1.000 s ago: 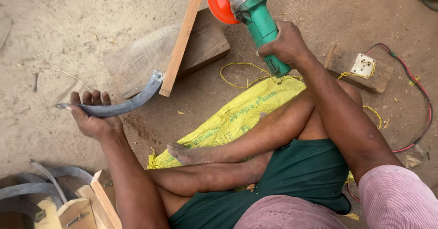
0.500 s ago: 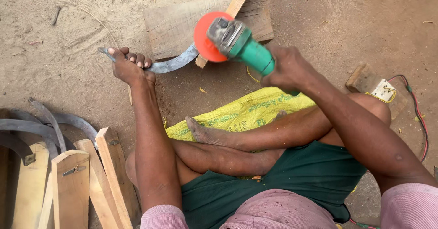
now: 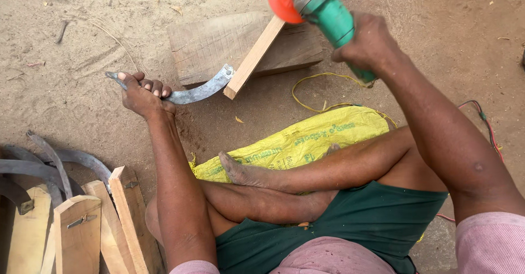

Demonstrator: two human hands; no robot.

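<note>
The person sits on the sandy ground with legs crossed on a yellow sack (image 3: 306, 143). The left hand (image 3: 141, 95) is closed around 1 end of a curved metal blade (image 3: 199, 92). The blade lies out to the side, and its far end sits against a wooden stick (image 3: 255, 56). The stick leans across a flat wood block (image 3: 219, 43) on the ground. The right hand (image 3: 367, 43) is wrapped tight around a green grinder (image 3: 328, 10) with an orange disc (image 3: 281, 2). The grinder is held up above the stick, not touching the blade. A yellow wire (image 3: 311, 93) lies in loops near the sack. At the lower left are more curved blades (image 3: 49, 162) and some wooden pieces (image 3: 104, 219).
</note>
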